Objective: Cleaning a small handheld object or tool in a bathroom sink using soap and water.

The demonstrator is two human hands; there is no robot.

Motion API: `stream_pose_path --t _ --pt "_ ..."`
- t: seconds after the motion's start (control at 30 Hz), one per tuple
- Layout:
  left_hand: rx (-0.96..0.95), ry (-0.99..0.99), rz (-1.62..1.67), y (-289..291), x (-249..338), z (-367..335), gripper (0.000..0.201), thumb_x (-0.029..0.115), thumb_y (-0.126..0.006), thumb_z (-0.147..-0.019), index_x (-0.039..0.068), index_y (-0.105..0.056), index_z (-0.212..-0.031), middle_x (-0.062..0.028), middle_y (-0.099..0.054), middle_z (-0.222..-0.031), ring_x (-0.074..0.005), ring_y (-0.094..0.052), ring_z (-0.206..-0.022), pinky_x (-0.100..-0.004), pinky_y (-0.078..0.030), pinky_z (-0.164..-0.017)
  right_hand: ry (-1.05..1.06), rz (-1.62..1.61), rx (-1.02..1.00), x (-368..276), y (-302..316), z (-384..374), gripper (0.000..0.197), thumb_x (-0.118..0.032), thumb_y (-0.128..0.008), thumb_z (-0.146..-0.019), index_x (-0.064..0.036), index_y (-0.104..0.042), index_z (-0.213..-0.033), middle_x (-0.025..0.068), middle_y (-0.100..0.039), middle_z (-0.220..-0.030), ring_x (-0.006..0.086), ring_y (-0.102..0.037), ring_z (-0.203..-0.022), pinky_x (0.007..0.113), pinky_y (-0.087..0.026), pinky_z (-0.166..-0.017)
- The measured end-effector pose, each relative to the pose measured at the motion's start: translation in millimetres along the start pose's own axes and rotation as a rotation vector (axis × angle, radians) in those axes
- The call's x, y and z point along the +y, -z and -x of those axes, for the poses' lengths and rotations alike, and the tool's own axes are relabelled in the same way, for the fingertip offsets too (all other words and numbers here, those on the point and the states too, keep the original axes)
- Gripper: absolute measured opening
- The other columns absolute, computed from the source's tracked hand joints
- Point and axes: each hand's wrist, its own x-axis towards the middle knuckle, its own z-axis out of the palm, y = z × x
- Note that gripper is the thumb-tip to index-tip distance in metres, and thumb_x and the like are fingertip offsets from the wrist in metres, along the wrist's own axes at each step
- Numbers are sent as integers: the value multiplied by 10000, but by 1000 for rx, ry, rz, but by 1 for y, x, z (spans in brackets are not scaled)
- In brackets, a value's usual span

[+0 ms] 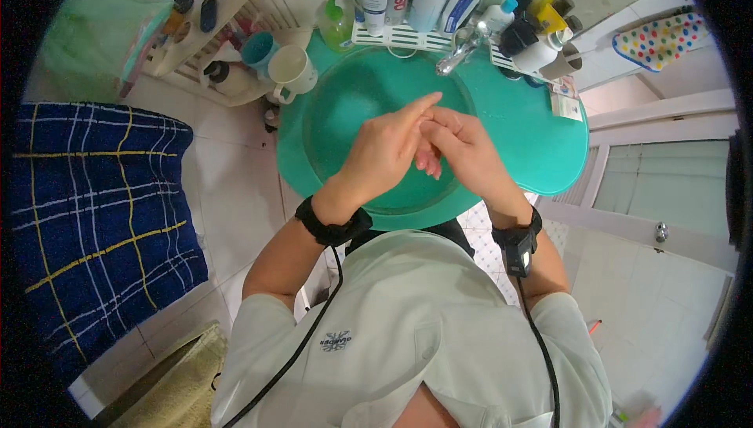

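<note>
Two hands press together over the green basin (341,102): left hand (382,148) against right hand (469,152), each one's grip hidden from me. The silver tap (461,51) lies just beyond, slanting toward the nearer, left fingertips (432,100).

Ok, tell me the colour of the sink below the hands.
The sink is teal green, clearest in the head view.

Brightly, fairly evenly lit. Fingers (429,163) rendered mostly sharp; glints picked up on chrome faucet (464,45) just beyond them. White door (627,230) far right of them bowed by fisheye; corners blacked out, dark rim speckled with noise.
</note>
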Motion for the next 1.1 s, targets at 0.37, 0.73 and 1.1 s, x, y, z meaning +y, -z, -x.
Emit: stream_pose_path --t 0.37,0.73,1.1 --pt "-68 76 229 -1 5 1 364 141 -369 -1062 31 -497 -1383 -36 -559 -668 -97 -504 -542 -274 -471 -540 68 -100 -14 11 3 2 336 -231 -427 -1041 11 -611 -898 97 -664 -779 157 -633 -649 278 -525 -593" --pt "-73 71 214 2 0 5 360 142 -390 -1049 53 -520 -1372 -94 -657 -805 -125 -566 -610 -287 -489 -591 76 -123 -29 14 -1 6 346 -232 -418 -1045 17 -611 -900 106 -672 -800 167 -645 -671 287 -538 -616" --pt "-88 83 195 7 9 7 362 153 -405 -1044 69 -523 -1376 -76 -653 -791 -119 -550 -589 -292 -495 -585 104 -39 -50 16 -3 7 291 -166 -415 -1027 28 -622 -958 106 -675 -811 171 -655 -703 292 -547 -635"
